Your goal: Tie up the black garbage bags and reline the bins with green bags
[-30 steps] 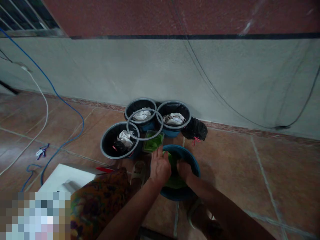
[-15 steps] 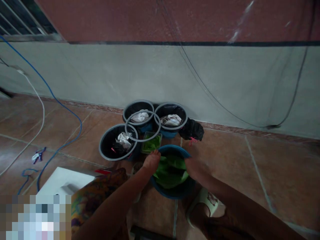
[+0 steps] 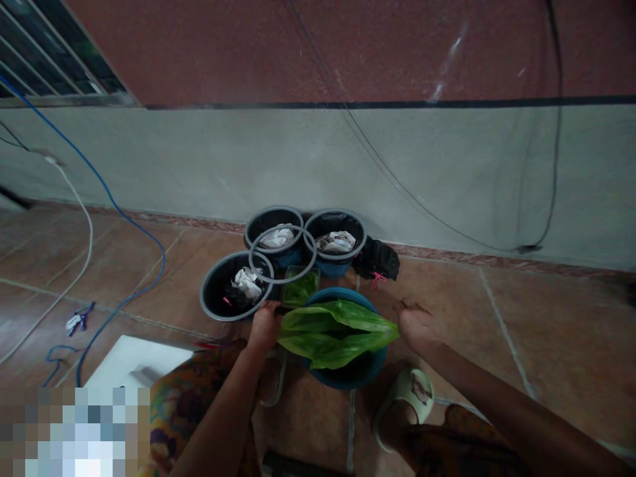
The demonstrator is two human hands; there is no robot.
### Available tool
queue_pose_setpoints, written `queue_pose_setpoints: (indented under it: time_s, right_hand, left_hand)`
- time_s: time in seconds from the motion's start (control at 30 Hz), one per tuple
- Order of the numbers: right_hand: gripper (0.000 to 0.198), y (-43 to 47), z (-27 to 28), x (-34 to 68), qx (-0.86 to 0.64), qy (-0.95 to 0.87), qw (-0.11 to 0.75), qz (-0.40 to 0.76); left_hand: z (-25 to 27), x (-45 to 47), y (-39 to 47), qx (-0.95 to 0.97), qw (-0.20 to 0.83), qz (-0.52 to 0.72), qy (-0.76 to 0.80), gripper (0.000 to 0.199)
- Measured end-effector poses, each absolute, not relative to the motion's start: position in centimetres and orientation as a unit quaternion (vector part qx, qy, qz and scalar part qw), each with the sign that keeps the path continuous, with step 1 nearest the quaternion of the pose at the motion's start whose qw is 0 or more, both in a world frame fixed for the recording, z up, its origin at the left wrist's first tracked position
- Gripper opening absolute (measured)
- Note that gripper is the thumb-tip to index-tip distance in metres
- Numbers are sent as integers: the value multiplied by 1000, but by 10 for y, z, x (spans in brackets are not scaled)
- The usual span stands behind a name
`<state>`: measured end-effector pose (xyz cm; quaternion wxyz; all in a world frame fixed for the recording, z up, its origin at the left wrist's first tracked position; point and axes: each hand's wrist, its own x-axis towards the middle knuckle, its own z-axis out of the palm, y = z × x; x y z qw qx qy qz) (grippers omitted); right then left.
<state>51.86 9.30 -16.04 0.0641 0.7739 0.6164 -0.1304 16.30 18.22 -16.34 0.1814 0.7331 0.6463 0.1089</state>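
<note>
- Change noted: one second ago I had both hands down inside the blue basin (image 3: 348, 377); the green leaves (image 3: 338, 330) are now raised and stretched flat across its rim. I judge the leaves lifted out for handling.
- Left hand (image 3: 264, 326): fingers closed on the stem end of the green leaves, at 9 o'clock of the blue basin.
- Right hand (image 3: 416, 326): at 3 o'clock of the basin, beside the leaf tip. Fingers loosely spread; I cannot tell whether they touch the leaves.
- Location: the green leaves span the blue basin from 9 to 3 o'clock, above the tiled floor (image 3: 497, 331).
- Edges: three grey-rimmed pots (image 3: 233, 295) and a loose grey ring (image 3: 283, 254) crowd 11 to 12 o'clock, with a green tray (image 3: 301, 286) just beside the basin. A black bag (image 3: 377, 260) lies at 1 o'clock.
- Open room: bare floor from 2 to 4 o'clock. My sandal (image 3: 405, 397) sits at 5 o'clock.
</note>
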Motion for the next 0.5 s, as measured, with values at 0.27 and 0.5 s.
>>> queue_pose_setpoints:
  time_s: [0.27, 0.5]
  right_hand:
    - [27, 123, -199, 418, 618, 774, 87, -107]
    - [31, 126, -236, 435, 628, 766, 93, -100]
  left_hand:
    - [-162, 165, 176, 725, 203, 80, 653, 41]
    - [-165, 159, 178, 725, 187, 58, 661, 42]
